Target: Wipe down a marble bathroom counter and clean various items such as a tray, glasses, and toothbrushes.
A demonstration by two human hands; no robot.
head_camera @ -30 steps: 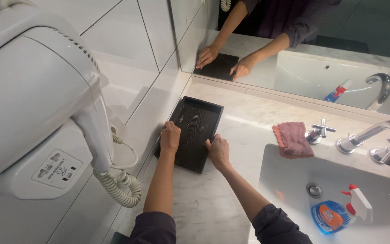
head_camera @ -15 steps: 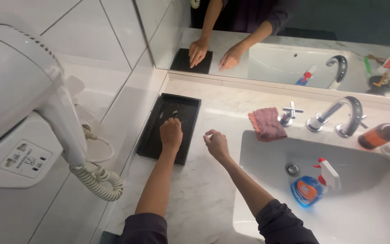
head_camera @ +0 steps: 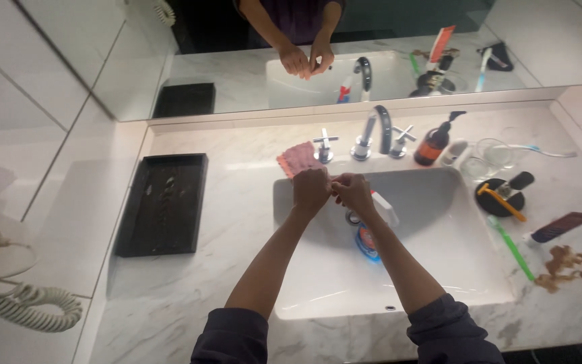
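Observation:
My left hand (head_camera: 311, 191) and my right hand (head_camera: 353, 192) meet above the white sink (head_camera: 439, 256), fingers curled and fingertips pressed together. Whether anything small is pinched between them is too fine to see. Just under my right hand a blue spray bottle (head_camera: 370, 237) with a white and red trigger lies in the basin. A pink cloth (head_camera: 297, 158) lies on the rim behind my left hand. The black rectangular tray (head_camera: 163, 202) sits untouched on the marble counter at the left, near the wall.
A chrome faucet (head_camera: 379, 129) with cross handles stands behind the sink. To the right are an amber pump bottle (head_camera: 433, 145), glasses (head_camera: 492, 154), a black dish (head_camera: 500, 197), a green toothbrush (head_camera: 512, 247) and a brown smear (head_camera: 574, 263). A coiled dryer cord (head_camera: 28, 305) hangs at the left.
Both hands left the black tray and moved right, coming together over the sink. The view swung right, away from the wall-mounted dryer, bringing the right side of the counter into sight.

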